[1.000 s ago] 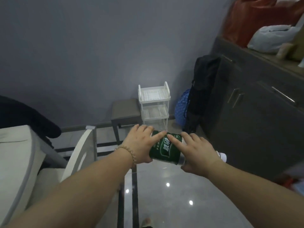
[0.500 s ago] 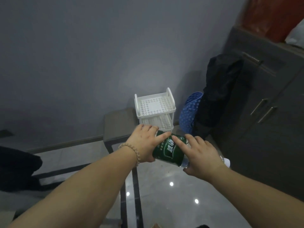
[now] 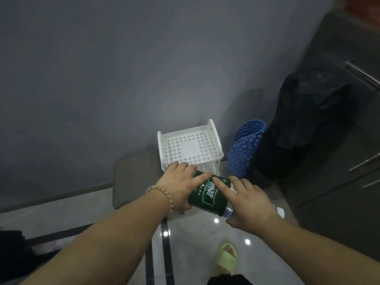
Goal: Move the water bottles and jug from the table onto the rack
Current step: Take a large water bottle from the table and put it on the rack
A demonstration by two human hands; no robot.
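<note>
Nearer the rack (image 3: 190, 148) now, both hands, left hand (image 3: 181, 188) and right hand (image 3: 249, 201), clasp the tilted water bottle (image 3: 208, 195) between them.

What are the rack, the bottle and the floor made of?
Rack: probably white moulded plastic, matte, with punched holes. Bottle: likely clear plastic, seen at its shoulder, under a glossy green label. Floor: apparently polished tile, mirroring ceiling lights, with dark inlaid strips.

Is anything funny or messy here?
Nothing spilled or broken. The green-labelled water bottle lies sideways in the grip of the left hand and right hand, in front of the white perforated plastic rack.
</note>
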